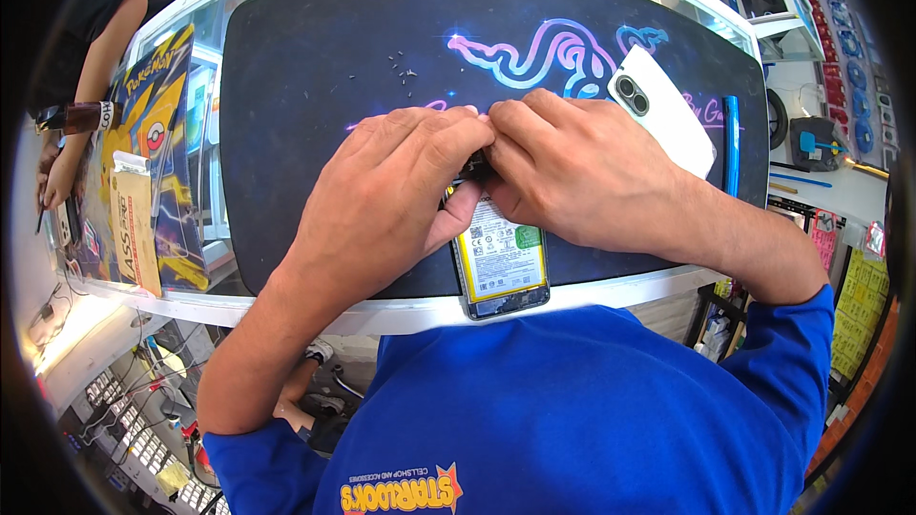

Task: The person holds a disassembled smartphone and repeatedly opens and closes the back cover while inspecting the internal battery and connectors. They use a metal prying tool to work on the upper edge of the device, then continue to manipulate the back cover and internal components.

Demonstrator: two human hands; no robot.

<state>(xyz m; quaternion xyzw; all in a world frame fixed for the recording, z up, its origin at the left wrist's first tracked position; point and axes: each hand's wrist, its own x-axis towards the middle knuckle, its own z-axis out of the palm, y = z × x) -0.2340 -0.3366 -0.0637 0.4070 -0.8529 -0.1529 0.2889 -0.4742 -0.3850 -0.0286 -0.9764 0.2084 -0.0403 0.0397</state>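
White-edged surface (286, 311) under black mat (296, 67). Left hand (391, 176) and right hand (582, 167) meet over upper end of opened phone (501, 262); fingers bunched close, cannot tell whether either grip pinches anything. Phone at mat's near edge, battery up, lower end over surface's white edge. White back panel (674, 119), lenses up, beyond right wrist. Blue bar (732, 143) at mat's right side. Small dark bits (407, 73) scattered beyond left hand.

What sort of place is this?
Probably a phone repair shop: the left hand and right hand meet over an opened phone with its battery exposed, tiny screw-like bits lie on the dark mat, and a white phone back lies nearby.
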